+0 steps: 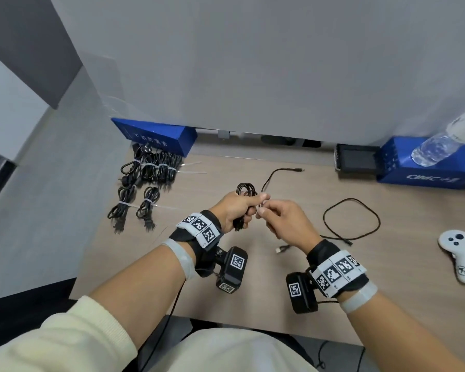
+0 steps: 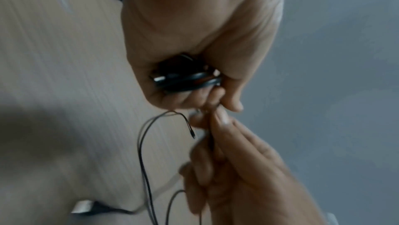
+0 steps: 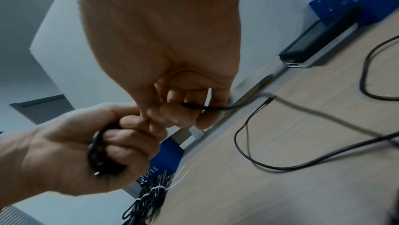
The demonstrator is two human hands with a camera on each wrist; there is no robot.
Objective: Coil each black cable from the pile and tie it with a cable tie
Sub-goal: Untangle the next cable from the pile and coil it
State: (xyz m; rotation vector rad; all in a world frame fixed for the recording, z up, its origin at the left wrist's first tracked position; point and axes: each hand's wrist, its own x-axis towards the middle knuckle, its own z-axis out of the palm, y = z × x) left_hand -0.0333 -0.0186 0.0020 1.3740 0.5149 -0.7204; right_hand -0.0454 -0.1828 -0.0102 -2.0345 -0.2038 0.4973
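Observation:
My left hand (image 1: pixel 236 208) grips a coiled black cable (image 1: pixel 246 189) in its fist above the wooden table (image 1: pixel 387 264). The coil's loops (image 2: pixel 187 80) show between palm and fingers. Its loose tail (image 1: pixel 277 171) runs back to a plug lying on the table. My right hand (image 1: pixel 282 218) meets the left one fingertip to fingertip and pinches a black strand (image 3: pixel 194 106) of this cable. A thin pale strip (image 3: pixel 208 97) stands between the right fingers; I cannot tell whether it is a cable tie. Several tied bundles (image 1: pixel 151 170) lie at the back left.
Another loose black cable (image 1: pixel 352 218) loops on the table to the right. White cable ties (image 1: pixel 193 167) lie beside the bundles. Blue boxes (image 1: pixel 156 135) (image 1: pixel 419 167) stand at both back corners, a water bottle (image 1: pixel 440 143) on the right one. A black device (image 1: pixel 357 158) and a white controller (image 1: pixel 459 251) sit at the right.

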